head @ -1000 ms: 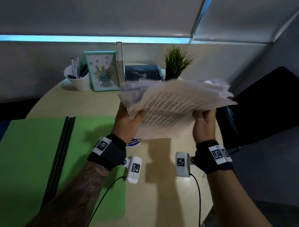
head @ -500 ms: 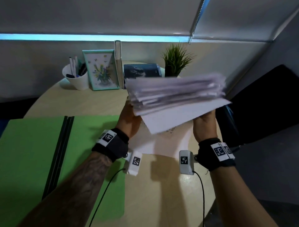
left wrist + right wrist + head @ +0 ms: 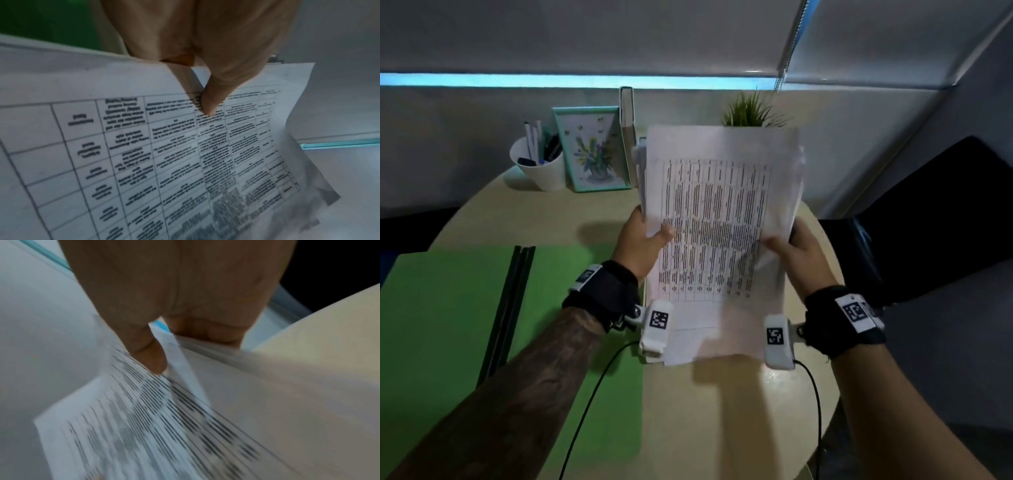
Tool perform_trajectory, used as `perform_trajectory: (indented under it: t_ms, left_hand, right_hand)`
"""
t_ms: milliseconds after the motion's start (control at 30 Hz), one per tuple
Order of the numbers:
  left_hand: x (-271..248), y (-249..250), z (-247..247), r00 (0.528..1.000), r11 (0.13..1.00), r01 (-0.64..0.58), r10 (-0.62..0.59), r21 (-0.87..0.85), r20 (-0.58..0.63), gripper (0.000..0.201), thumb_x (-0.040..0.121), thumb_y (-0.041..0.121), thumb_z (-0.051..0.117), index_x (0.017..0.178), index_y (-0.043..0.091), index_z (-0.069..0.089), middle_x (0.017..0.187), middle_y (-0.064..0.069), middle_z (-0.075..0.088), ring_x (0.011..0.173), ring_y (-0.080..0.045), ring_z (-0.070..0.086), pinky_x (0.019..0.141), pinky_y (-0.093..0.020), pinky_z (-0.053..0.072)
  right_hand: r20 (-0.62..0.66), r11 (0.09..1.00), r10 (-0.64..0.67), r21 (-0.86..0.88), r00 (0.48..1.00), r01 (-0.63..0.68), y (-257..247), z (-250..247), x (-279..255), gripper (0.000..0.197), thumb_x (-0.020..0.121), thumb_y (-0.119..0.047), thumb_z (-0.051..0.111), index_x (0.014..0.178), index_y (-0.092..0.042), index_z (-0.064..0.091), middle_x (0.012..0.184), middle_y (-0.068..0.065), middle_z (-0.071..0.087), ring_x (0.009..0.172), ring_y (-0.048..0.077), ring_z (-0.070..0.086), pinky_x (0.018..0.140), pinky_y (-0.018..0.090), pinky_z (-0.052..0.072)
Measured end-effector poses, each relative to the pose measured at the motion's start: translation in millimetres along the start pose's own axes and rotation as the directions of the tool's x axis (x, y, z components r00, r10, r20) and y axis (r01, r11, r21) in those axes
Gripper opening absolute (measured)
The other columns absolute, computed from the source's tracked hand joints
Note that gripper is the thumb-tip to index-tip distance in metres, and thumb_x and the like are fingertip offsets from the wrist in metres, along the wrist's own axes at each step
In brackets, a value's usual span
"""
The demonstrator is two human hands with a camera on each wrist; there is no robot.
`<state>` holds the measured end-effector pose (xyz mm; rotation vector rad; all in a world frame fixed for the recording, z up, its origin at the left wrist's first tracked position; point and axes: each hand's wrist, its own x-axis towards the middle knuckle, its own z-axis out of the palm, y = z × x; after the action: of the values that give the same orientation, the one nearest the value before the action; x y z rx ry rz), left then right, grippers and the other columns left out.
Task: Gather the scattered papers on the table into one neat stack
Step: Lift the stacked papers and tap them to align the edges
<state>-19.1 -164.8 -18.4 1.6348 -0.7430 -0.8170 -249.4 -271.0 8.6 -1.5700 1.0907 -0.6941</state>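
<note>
I hold the gathered papers (image 3: pixel 717 219) upright above the tabletop (image 3: pixel 715 411), my left hand (image 3: pixel 642 240) and right hand (image 3: pixel 799 255) pinching the side edges. Edges look uneven; squaring and laying down remain.

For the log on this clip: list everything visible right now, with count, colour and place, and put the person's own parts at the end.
stack of papers: one bundle, white, printed table on the top sheet, held upright above the table, edges uneven
table: one, pale beige, rounded
folders: green, on the table's left side, a dark strip across them; count unclear
cup of pens: one, white, far left of the table
framed flower picture: one, teal frame, beside the cup
upright book: one, pale, right of the frame
potted plant: one, green, behind the papers
chair: one, black, right of the table
left hand: grips the stack's left edge, thumb on top
right hand: grips the right edge
</note>
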Motion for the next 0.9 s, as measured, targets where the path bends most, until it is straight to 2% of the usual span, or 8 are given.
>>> perform_trajectory:
  t_ms: [100, 200, 333, 467, 567, 667, 767, 900]
  left_hand:
    - [-3, -6, 0, 0.998, 0.985, 0.057, -0.062, -0.164, -0.026, 0.034, 0.088, 0.004, 0.065, 0.118, 0.017, 0.056, 0.118, -0.004, 0.067, 0.109, -0.017, 0.063, 0.099, -0.038, 0.049]
    - [-5, 6, -6, 0.994, 0.927, 0.106, -0.095, -0.360, 0.050, 0.029, 0.091, 0.001, 0.059, 0.119, 0.008, 0.058, 0.109, -0.005, 0.070, 0.098, -0.014, 0.068, 0.082, -0.026, 0.054]
    - [-21, 11, -8, 0.965, 0.996, 0.091, -0.085, -0.011, 0.247, 0.032, 0.097, 0.014, 0.052, 0.129, 0.019, 0.053, 0.116, 0.012, 0.063, 0.109, -0.003, 0.060, 0.096, -0.024, 0.044]
    - [-22, 19, 6, 0.990, 0.986, -0.115, 0.104, 0.124, 0.091, 0.036, 0.097, 0.008, 0.051, 0.132, 0.015, 0.052, 0.121, 0.006, 0.061, 0.113, -0.010, 0.056, 0.101, -0.026, 0.044]
    - [-17, 39, 13, 0.959, 0.962, -0.268, 0.271, 0.044, -0.087, 0.028, 0.096, 0.008, 0.054, 0.123, 0.013, 0.056, 0.113, 0.002, 0.063, 0.105, -0.010, 0.059, 0.089, -0.016, 0.046]
    - [-11, 41, 14, 0.925, 0.935, -0.351, 0.339, -0.045, -0.172, 0.032, 0.094, 0.011, 0.058, 0.126, 0.012, 0.054, 0.118, -0.001, 0.064, 0.112, -0.010, 0.059, 0.097, -0.016, 0.044]
    - [-12, 18, 15, 0.956, 0.966, -0.257, 0.249, -0.033, -0.158, 0.033, 0.093, 0.008, 0.059, 0.125, 0.009, 0.056, 0.114, 0.001, 0.065, 0.109, -0.013, 0.060, 0.093, -0.016, 0.047]
    - [-14, -3, 21, 0.982, 0.986, -0.168, 0.166, -0.017, -0.089, 0.035, 0.093, 0.007, 0.056, 0.128, 0.010, 0.053, 0.115, -0.002, 0.064, 0.108, -0.016, 0.060, 0.093, -0.024, 0.048]
  right_hand:
    - [0.014, 0.995, 0.102, -0.008, 0.995, -0.102, 22, 6, -8, 0.030, 0.087, -0.006, 0.059, 0.115, -0.017, 0.061, 0.110, 0.001, 0.069, 0.102, 0.021, 0.065, 0.096, 0.046, 0.050]
    - [-0.094, 0.985, 0.114, 0.138, 0.989, -0.100, 21, 7, -14, 0.024, 0.089, 0.000, 0.057, 0.109, -0.013, 0.061, 0.100, 0.004, 0.070, 0.089, 0.019, 0.064, 0.081, 0.035, 0.051]
    - [-0.125, 0.980, 0.068, 0.195, 0.990, -0.042, 18, 8, -23, 0.020, 0.091, 0.001, 0.055, 0.106, -0.011, 0.060, 0.101, 0.010, 0.068, 0.090, 0.022, 0.063, 0.082, 0.039, 0.050]
    - [-0.208, 0.991, -0.097, 0.067, 0.973, 0.113, 4, 15, -22, 0.018, 0.093, -0.002, 0.054, 0.101, -0.017, 0.049, 0.094, -0.001, 0.061, 0.083, 0.006, 0.060, 0.077, 0.028, 0.049]
    - [-0.306, 0.955, -0.227, 0.118, 0.925, 0.273, -21, 16, -19, 0.028, 0.092, 0.005, 0.050, 0.112, -0.015, 0.047, 0.099, -0.006, 0.060, 0.087, -0.004, 0.060, 0.078, 0.014, 0.047]
    - [-0.345, 0.909, -0.263, 0.223, 0.901, 0.351, -31, 18, -17, 0.037, 0.091, 0.011, 0.047, 0.118, -0.014, 0.045, 0.108, -0.006, 0.060, 0.096, -0.004, 0.060, 0.085, 0.016, 0.048]
    - [-0.313, 0.937, -0.210, 0.206, 0.926, 0.282, -14, 25, -21, 0.046, 0.088, 0.008, 0.050, 0.129, -0.012, 0.042, 0.118, -0.003, 0.057, 0.107, 0.002, 0.057, 0.092, 0.021, 0.046]
    - [-0.305, 0.962, -0.121, 0.198, 0.945, 0.187, 4, 32, -23, 0.050, 0.091, 0.006, 0.048, 0.131, -0.023, 0.040, 0.115, -0.019, 0.055, 0.101, -0.014, 0.054, 0.083, 0.006, 0.043]
